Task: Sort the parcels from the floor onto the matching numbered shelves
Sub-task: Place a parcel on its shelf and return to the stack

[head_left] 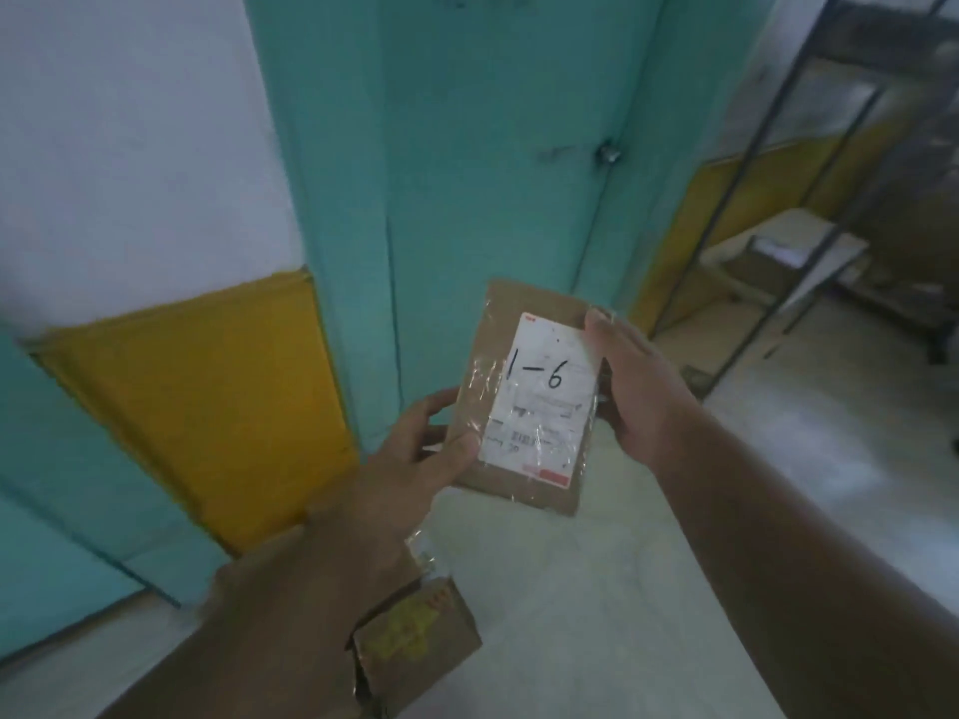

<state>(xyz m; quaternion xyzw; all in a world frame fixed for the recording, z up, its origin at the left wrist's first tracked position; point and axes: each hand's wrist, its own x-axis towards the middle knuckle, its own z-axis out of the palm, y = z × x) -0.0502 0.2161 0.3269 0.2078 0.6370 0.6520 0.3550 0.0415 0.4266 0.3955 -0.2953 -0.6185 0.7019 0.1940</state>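
Before the teal door (467, 173), your left hand (415, 448) and right hand (638, 386) pinch a flat, tape-glossed cardboard parcel (524, 397) labelled "1-6".

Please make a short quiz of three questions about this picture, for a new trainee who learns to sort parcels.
1. True or false: the parcel is held by both the left hand and the right hand.
2. What is handwritten on its white label?
3. The second box is: A) under the left forearm, B) on the metal shelf rack, C) in the right hand.

Key: 1 true; 2 "1-6"; 3 A.
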